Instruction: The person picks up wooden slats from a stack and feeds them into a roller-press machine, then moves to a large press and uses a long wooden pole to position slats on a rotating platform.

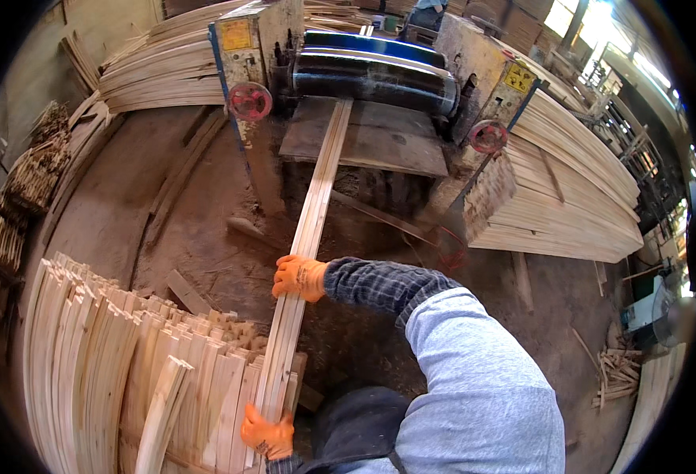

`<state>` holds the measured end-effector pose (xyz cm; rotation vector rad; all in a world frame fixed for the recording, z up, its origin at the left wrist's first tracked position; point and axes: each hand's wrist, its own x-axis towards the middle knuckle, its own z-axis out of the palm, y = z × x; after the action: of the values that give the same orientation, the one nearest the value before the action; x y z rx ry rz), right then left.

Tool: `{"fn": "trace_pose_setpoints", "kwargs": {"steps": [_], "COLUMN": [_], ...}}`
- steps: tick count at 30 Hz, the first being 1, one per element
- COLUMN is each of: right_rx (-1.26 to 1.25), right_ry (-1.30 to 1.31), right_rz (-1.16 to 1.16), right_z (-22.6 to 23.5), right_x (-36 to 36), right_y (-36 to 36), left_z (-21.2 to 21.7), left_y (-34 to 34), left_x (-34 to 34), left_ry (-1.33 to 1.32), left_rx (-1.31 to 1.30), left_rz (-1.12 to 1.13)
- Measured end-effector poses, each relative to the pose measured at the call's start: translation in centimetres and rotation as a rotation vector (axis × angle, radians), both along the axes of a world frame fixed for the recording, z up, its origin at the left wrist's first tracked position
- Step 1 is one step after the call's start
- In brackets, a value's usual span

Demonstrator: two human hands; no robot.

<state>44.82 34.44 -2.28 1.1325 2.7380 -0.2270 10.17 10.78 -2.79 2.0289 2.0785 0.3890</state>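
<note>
A narrow bundle of long, pale wooden strips (312, 213) runs lengthwise away from me, its far end on the metal infeed table (399, 146) of a planer-like machine (375, 75). Past the dark cylindrical cover, where the strips go is hidden. My right hand (299, 276), in an orange glove, is closed across the bundle about midway along. Closer to me, my left hand (267, 432), also orange-gloved, grips the near end from the left side. Just left of it, many upright wooden strips (87, 347) stand packed together.
Red handwheels (250, 101) flank the machine's table. Long stacked boards lie at the right (561, 197) and far left (158, 79). Loose scraps (618, 383) lie at the lower right. A board offcut (188, 291) and sawdust lie on the floor.
</note>
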Motion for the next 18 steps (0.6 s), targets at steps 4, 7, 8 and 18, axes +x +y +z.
{"fn": "trace_pose_setpoints", "kwargs": {"steps": [4, 7, 8, 18], "right_rx": [0.018, 0.022, 0.009, 0.072], "right_ry": [-0.044, -0.052, -0.002, -0.066], "right_rz": [-0.076, -0.139, -0.125, 0.034], "right_z": [1.9, 3.0, 3.4, 2.9], "right_x": [0.6, 0.4, -0.2, -11.8], "right_y": [-0.2, -0.6, -1.1, -4.8], "left_z": [0.9, 2.6, 3.4, 3.1], "left_y": [1.5, 3.7, 4.7, 10.0], "left_x": [1.3, 3.5, 4.2, 3.9], "left_ry": [-0.044, -0.121, -0.147, -0.241], "left_rx": [0.030, -0.014, -0.061, 0.003], "left_rz": [-0.037, -0.065, -0.067, -0.127]}}
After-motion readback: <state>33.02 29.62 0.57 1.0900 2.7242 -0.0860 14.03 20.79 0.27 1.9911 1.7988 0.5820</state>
